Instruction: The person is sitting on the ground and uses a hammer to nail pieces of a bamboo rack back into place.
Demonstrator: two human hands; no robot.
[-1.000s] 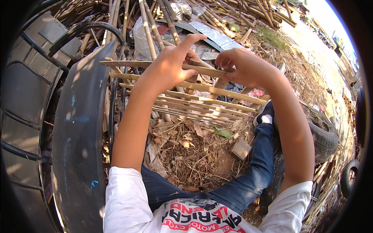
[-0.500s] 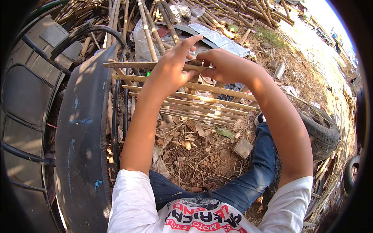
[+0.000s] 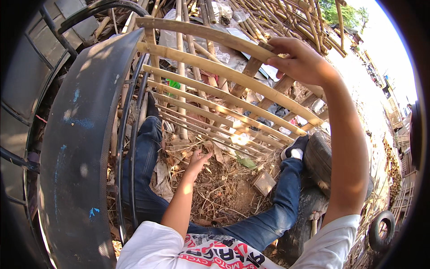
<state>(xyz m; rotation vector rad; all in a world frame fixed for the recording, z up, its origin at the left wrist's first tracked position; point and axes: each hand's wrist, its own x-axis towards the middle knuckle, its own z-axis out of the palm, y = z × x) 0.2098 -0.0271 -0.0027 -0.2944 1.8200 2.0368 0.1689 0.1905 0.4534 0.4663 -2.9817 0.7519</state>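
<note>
In front of me leans a frame of split bamboo slats [image 3: 219, 92], with several long pale strips across darker cross strips. My right hand [image 3: 298, 58] grips its top slat, close to where a brown cross strip meets it. The thumb lies along the near face and the fingers go over behind, partly hidden. Lower down, my left hand [image 3: 197, 163] is apart from the frame, above the leaf-strewn ground, its fingers stretched out and holding nothing.
At my left stands a long black padded seat [image 3: 83, 143] with black metal tubing. Bamboo poles [image 3: 304, 22] are heaped at the back. A tyre [image 3: 320, 157] sits by my right foot, a stone block [image 3: 264, 183] lies between my legs, and another tyre [image 3: 382, 230] is farther right.
The frame now shows larger and stands higher in view. My left hand has let go of the top slat and dropped toward the ground; my right hand has shifted right and up along it.
</note>
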